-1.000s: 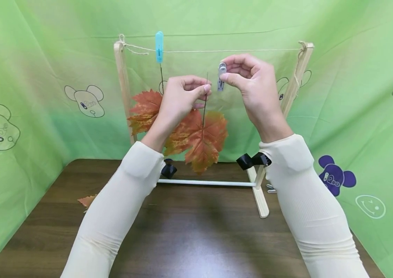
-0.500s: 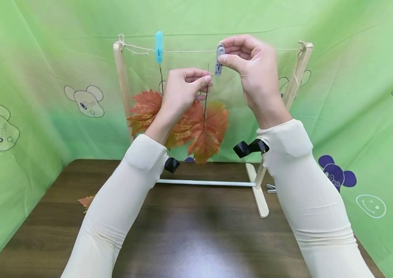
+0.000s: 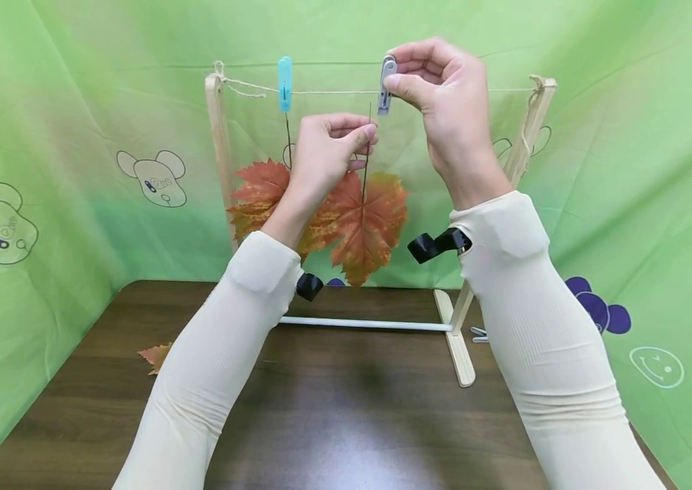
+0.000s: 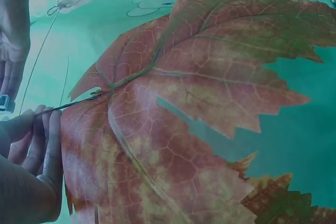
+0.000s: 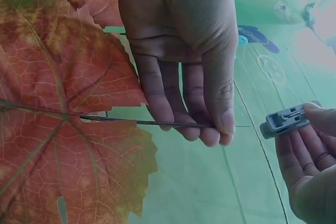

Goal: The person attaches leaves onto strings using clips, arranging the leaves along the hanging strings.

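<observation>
In the head view my left hand (image 3: 336,146) pinches the thin dark stem of an orange-red maple leaf (image 3: 365,221), which hangs below the fingers. The stem's tip points up just under the string (image 3: 333,92). My right hand (image 3: 452,109) grips a grey clothespin (image 3: 386,85) between thumb and fingers, its lower end at the string's height. In the right wrist view the clothespin (image 5: 286,120) is close to the string, a little apart from the stem tip. A second maple leaf (image 3: 260,190) hangs from the string by a blue clothespin (image 3: 284,83), partly behind my left hand.
The string runs between two wooden posts (image 3: 218,129) of a stand with a white crossbar (image 3: 370,324). Another leaf (image 3: 154,355) lies on the brown table (image 3: 321,408), partly behind the left sleeve. More grey clothespins (image 3: 479,335) lie by the stand's right foot (image 3: 456,340).
Both hands have risen. The right hand has lifted the grey clothespin up to the string, and the left hand has brought the leaf's stem tip up close below it.
</observation>
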Motion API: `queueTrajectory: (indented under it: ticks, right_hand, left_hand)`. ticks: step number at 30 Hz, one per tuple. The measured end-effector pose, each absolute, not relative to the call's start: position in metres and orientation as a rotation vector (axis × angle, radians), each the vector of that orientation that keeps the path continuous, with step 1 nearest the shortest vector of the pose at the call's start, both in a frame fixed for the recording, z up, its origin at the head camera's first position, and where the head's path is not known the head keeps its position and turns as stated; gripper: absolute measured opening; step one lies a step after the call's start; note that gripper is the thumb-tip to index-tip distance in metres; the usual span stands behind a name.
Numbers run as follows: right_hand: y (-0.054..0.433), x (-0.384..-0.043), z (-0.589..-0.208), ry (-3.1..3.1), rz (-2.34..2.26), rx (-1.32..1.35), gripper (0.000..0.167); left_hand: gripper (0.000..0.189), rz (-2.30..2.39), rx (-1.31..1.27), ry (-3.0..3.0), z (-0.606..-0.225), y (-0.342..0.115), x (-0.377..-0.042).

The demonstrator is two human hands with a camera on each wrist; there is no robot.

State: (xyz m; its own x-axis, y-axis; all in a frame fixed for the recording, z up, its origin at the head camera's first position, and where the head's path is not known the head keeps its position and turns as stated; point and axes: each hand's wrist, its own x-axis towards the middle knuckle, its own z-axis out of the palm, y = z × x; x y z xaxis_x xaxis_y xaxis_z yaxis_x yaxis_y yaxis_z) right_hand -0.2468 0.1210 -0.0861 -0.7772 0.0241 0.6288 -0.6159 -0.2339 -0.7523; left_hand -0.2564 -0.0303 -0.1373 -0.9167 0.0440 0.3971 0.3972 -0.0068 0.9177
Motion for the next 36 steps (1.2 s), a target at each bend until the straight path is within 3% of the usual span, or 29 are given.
queueTrajectory:
  ticks: [36]
  right_hand:
    - [0.104,-0.26,-0.052,-1.832,2.15,0.523,0.019]
  left_hand:
    - [0.021,-2.026,-0.442,-2.004,-0.131,-0.038,-0.257]
